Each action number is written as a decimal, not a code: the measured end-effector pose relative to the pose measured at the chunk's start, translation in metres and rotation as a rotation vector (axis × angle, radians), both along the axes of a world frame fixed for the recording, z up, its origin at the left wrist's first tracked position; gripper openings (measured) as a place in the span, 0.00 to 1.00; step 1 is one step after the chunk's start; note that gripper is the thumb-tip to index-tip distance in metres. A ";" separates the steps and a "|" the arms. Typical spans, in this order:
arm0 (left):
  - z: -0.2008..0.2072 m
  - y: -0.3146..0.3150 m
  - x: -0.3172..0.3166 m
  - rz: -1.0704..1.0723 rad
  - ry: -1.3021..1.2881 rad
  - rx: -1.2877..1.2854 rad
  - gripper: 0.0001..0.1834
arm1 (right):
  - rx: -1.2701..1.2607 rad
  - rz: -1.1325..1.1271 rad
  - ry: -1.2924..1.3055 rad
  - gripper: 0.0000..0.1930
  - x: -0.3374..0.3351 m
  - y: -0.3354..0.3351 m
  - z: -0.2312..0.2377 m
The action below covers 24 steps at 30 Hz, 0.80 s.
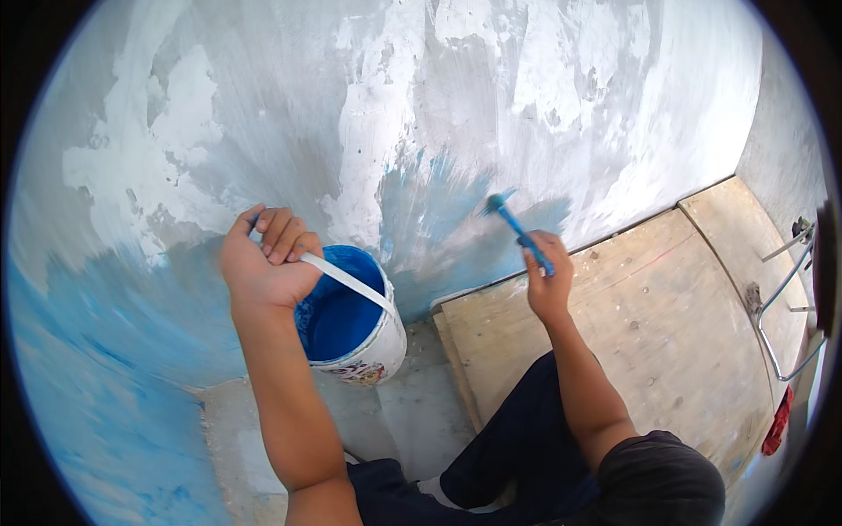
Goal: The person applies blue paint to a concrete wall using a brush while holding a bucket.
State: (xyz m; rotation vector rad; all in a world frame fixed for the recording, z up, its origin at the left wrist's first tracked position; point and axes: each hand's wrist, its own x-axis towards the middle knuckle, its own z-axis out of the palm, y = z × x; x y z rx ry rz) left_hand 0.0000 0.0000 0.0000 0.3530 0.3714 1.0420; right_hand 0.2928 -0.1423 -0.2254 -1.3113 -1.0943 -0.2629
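Observation:
My left hand (272, 267) is closed around the white handle (353, 284) of a white paint bucket (384, 349). Deep blue paint (346, 323) shows inside, and blue smears coat the inner wall. In my right hand (553, 279) is a paintbrush (516, 226) with a blue handle, its bristles stained blue and pointing up toward the wall. The bristles are at or close to the wall (289, 105); whether they touch it I cannot tell. Around the brush, the grey and white patchy surface carries a streaky patch of light blue paint (430, 219).
Pale wooden boards (623, 307) lie along the wall's foot at the right. A bent metal frame (772, 333) stands at the far right, with a red cloth-like thing (778, 422) below it. Blue paint covers the wall at lower left (114, 403). My dark-trousered legs (517, 438) are below.

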 end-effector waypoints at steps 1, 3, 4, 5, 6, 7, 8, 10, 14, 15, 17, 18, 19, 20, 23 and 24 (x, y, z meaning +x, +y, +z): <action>0.001 0.000 0.003 -0.026 0.013 0.000 0.20 | -0.045 0.058 -0.056 0.14 -0.009 0.002 0.002; -0.004 0.000 0.007 -0.081 0.022 -0.016 0.19 | -0.076 0.107 -0.133 0.14 -0.014 0.001 0.002; -0.010 0.000 0.008 -0.110 0.018 -0.032 0.19 | -0.063 0.098 -0.154 0.15 -0.011 -0.002 0.001; -0.014 -0.001 0.009 -0.139 0.015 -0.047 0.19 | -0.048 0.089 -0.173 0.15 -0.007 -0.005 0.000; -0.017 -0.002 0.011 -0.145 0.024 -0.048 0.19 | -0.024 -0.005 -0.175 0.15 -0.001 -0.008 0.006; -0.019 -0.005 0.016 -0.151 0.033 -0.048 0.18 | 0.063 -0.085 -0.182 0.15 0.005 -0.008 0.013; -0.022 -0.008 0.022 -0.156 0.043 -0.049 0.18 | 0.091 -0.109 -0.096 0.14 0.007 -0.006 0.019; -0.036 -0.016 0.040 -0.229 0.132 -0.053 0.18 | 0.040 -0.064 -0.006 0.13 0.007 -0.009 0.014; -0.076 -0.028 0.068 -0.355 0.278 -0.137 0.16 | -0.122 0.050 -0.084 0.12 0.022 -0.019 -0.007; -0.083 -0.027 0.070 -0.395 0.303 -0.159 0.15 | -0.117 0.024 -0.112 0.12 0.025 -0.019 -0.009; -0.096 -0.028 0.075 -0.477 0.352 -0.202 0.14 | 0.042 -0.104 -0.066 0.10 0.037 -0.019 -0.011; -0.103 -0.029 0.077 -0.526 0.372 -0.205 0.14 | 0.086 -0.120 0.051 0.09 0.040 -0.020 -0.012; -0.107 -0.028 0.080 -0.607 0.393 -0.195 0.15 | 0.130 -0.139 0.168 0.09 0.043 -0.020 -0.014; -0.110 -0.027 0.083 -0.690 0.413 -0.183 0.15 | 0.078 -0.111 0.167 0.09 0.052 -0.022 -0.018; -0.122 -0.025 0.094 -0.846 0.534 -0.134 0.17 | -0.121 0.067 0.139 0.10 0.049 -0.025 -0.021; -0.127 -0.025 0.099 -0.883 0.577 -0.111 0.17 | -0.092 0.097 0.183 0.10 0.047 -0.024 -0.019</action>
